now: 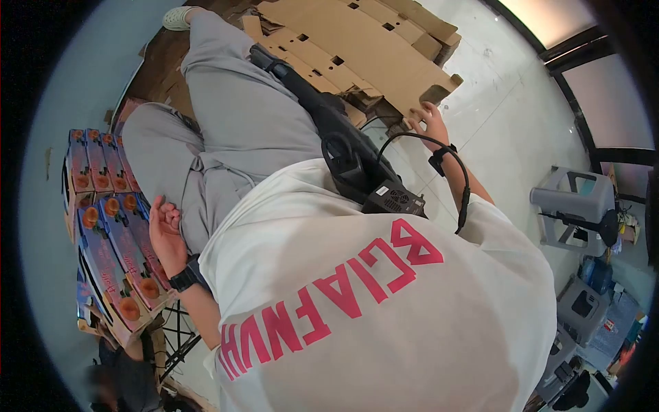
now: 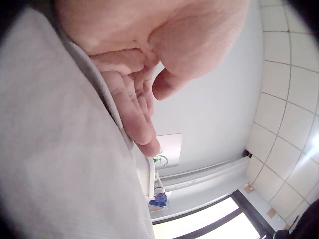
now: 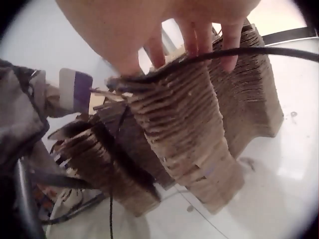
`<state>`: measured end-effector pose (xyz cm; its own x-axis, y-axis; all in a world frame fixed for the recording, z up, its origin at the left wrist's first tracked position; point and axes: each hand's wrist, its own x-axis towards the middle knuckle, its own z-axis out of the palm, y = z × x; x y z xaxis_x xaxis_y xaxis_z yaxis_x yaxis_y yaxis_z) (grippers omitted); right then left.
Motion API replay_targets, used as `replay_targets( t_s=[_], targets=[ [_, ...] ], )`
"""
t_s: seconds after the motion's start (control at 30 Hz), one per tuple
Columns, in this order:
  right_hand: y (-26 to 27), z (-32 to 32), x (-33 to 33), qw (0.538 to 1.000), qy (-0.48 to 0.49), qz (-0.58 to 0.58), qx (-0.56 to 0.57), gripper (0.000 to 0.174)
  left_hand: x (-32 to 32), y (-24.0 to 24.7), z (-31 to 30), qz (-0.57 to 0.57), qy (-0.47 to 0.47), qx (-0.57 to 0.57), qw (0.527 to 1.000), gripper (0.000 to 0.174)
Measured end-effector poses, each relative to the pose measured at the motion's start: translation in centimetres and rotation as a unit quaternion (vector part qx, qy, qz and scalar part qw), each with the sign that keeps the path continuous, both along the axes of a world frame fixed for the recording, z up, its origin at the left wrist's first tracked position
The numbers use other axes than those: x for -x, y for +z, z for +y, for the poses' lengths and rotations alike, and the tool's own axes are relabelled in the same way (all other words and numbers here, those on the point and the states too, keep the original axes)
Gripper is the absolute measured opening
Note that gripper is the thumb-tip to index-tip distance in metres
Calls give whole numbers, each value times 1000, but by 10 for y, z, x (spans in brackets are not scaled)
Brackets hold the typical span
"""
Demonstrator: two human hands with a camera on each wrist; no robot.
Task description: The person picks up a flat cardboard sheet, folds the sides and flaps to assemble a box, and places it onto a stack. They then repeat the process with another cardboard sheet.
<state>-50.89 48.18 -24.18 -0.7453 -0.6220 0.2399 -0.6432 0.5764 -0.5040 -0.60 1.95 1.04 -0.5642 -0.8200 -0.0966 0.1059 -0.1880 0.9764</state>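
My left hand [image 1: 165, 230] lies palm up beside the grey trousers [image 1: 254, 103], close to the printed boxes, its fingers loosely curled around nothing. Up close in the left wrist view, the same hand [image 2: 174, 35] shows its relaxed fingers and thumb next to grey cloth. Over at the stack of flat cardboard [image 1: 364, 48], my right hand [image 1: 431, 127] is held out near the corner, fingers spread. From the right wrist, that hand [image 3: 184, 25] is over the top of the upright cardboard sheets [image 3: 184, 129], its fingers reaching down at their upper edges.
Blue and pink boxes with fruit pictures [image 1: 113, 254] are stacked on the left. A black strap and device [image 1: 395, 199] lie across the body, with a black cable [image 1: 469, 189] running to the right arm. Grey plastic stools [image 1: 576, 196] stand on the right of the tiled floor.
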Motion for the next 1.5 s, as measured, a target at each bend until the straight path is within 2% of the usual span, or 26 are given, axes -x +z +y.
replay_targets(
  t_s=[0.07, 0.17, 0.23, 0.3, 0.37, 0.47, 0.5, 0.53, 0.6, 0.63, 0.73, 0.77, 0.83, 0.87, 0.97, 1.07, 1.17, 1.27, 1.3, 1.43, 1.5],
  targets=[
    [-4, -1, -6, 999, 31, 39, 6, 56, 1, -1, 2, 3, 8, 2, 1000, 41],
    [2, -11, -38, 994, -43, -5, 104, 54, 1, 0, 3, 4, 1, 4, 1000, 41],
    [-13, -16, -47, 975, -142, 46, 166, 50, 0, -1, 1, 5, 4, -2, 1000, 41],
    [-24, -14, -49, 967, -224, -27, 123, 45, -2, -2, 1, 8, 5, -5, 1000, 41],
    [-15, -7, -57, 933, -280, -222, -29, 39, -2, -1, 2, 12, 6, -5, 1000, 41],
    [-3, -7, -84, 976, -153, -150, -24, 32, 1, 2, 7, 6, 24, -1, 1000, 41],
    [3, -7, -100, 990, -91, -106, 16, 31, -1, 0, 4, 7, 18, -2, 1000, 41],
    [5, -7, -102, 994, -15, -93, -48, 30, -1, -3, 0, 10, 12, -3, 1000, 41],
    [7, -3, -105, 973, 138, -66, -173, 34, -5, -7, -3, 11, 6, -6, 1000, 41],
    [-5, 0, -100, 931, 166, -91, -312, 35, -4, -7, -3, 12, 8, -6, 1000, 41],
    [-21, 5, -79, 886, 169, -71, -426, 35, -5, -5, -3, 11, 10, -4, 1000, 41],
    [2, -7, -78, 926, 102, -75, -356, 28, -5, -6, -3, 11, 10, -4, 1000, 41],
    [38, -17, -78, 983, 6, -48, -177, 27, -3, -4, -1, 8, 16, -6, 1000, 41],
    [46, -17, -81, 995, -44, -37, -84, 30, -3, -3, 0, 4, 16, -7, 1000, 41],
    [53, -19, -73, 986, -88, 124, 64, 42, -2, -2, 0, 4, 22, -7, 1000, 41],
    [30, -8, -60, 988, 18, 151, -34, 46, -6, -7, -4, 17, 8, -3, 1000, 42],
    [22, -6, -65, 992, 9, 124, -23, 42, -7, -8, -6, 20, 9, -7, 1000, 42],
    [20, -14, -62, 995, -37, 34, -86, 37, -6, -8, -3, 15, 17, -1, 1000, 42],
    [20, -20, -59, 995, -63, 67, -45, 25, -7, -8, -4, 15, 15, -5, 1000, 41],
    [-8, -22, -31, 985, -145, 54, 77, 15, -4, -6, -1, 18, 23, -6, 1000, 40],
    [-10, -13, -19, 983, -135, 77, 99, 14, -4, -6, 0, 18, 24, -5, 1000, 40]
  ],
)
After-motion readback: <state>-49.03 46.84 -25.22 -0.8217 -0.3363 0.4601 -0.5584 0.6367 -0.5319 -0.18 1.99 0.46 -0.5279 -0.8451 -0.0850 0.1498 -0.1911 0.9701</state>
